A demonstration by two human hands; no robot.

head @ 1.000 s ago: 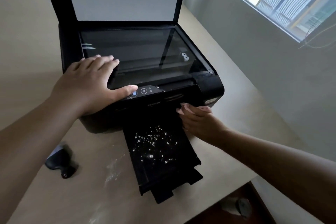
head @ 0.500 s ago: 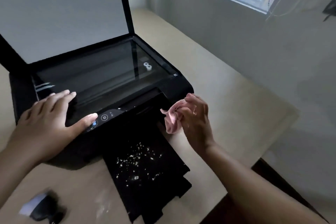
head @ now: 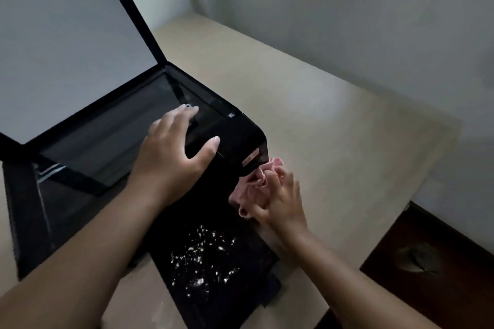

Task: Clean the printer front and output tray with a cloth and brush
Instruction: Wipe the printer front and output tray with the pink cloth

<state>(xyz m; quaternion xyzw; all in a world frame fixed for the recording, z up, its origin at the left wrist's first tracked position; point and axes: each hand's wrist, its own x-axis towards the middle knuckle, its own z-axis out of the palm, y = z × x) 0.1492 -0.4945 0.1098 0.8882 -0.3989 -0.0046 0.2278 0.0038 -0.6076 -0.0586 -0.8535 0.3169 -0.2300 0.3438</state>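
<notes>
Head: left hand (head: 173, 157) farther right, cloth (head: 250, 187) now at printer (head: 248, 141) corner.

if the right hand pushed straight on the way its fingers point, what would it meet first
Probably the printer's front right corner; the pink cloth in the right hand looks nearly against it.

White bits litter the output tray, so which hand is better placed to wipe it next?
Right, probably. The right hand grips the pink cloth at the front corner of the printer, just above the output tray; the left hand rests open on top, holding nothing.
</notes>
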